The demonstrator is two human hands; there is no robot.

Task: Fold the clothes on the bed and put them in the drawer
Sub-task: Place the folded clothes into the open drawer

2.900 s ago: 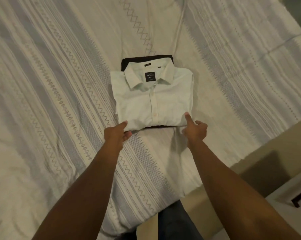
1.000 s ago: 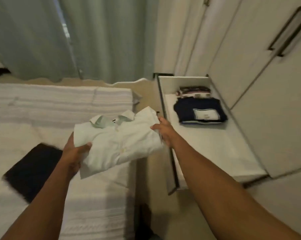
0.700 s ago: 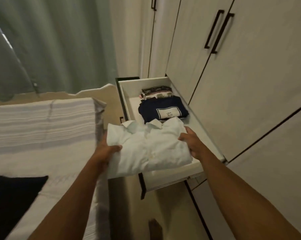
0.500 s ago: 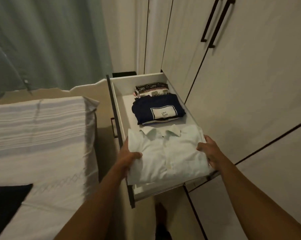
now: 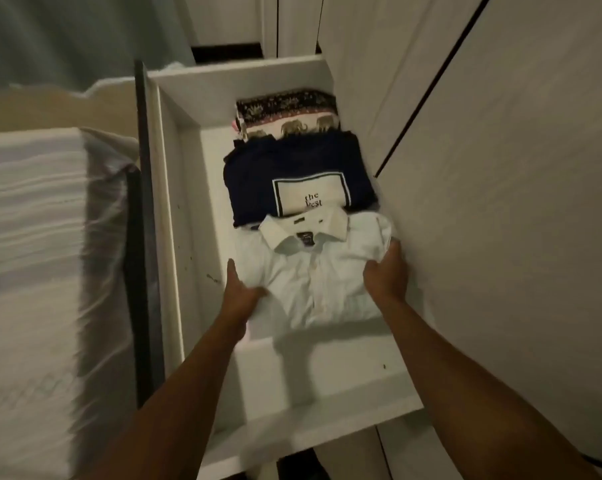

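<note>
The folded white shirt [image 5: 313, 282] is inside the open drawer [image 5: 169, 209], its collar at the far end, overlapping the near edge of a folded navy top [image 5: 292, 164]. A folded elephant-print cloth [image 5: 289, 116] lies farther back. The left hand [image 5: 240, 296] grips the shirt's left edge and the right hand [image 5: 386, 275] clasps its right edge. The shirt seems to rest on the drawer floor, though the blur makes this unsure. The bed [image 5: 33, 237] stands to the left.

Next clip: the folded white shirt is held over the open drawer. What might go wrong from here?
1. The collar of the white shirt overlaps the near edge of the navy top, so the shirt may land tilted, not flat.
2. The fabric is bunched where the right hand grips it, so the fold may loosen on release.
</note>
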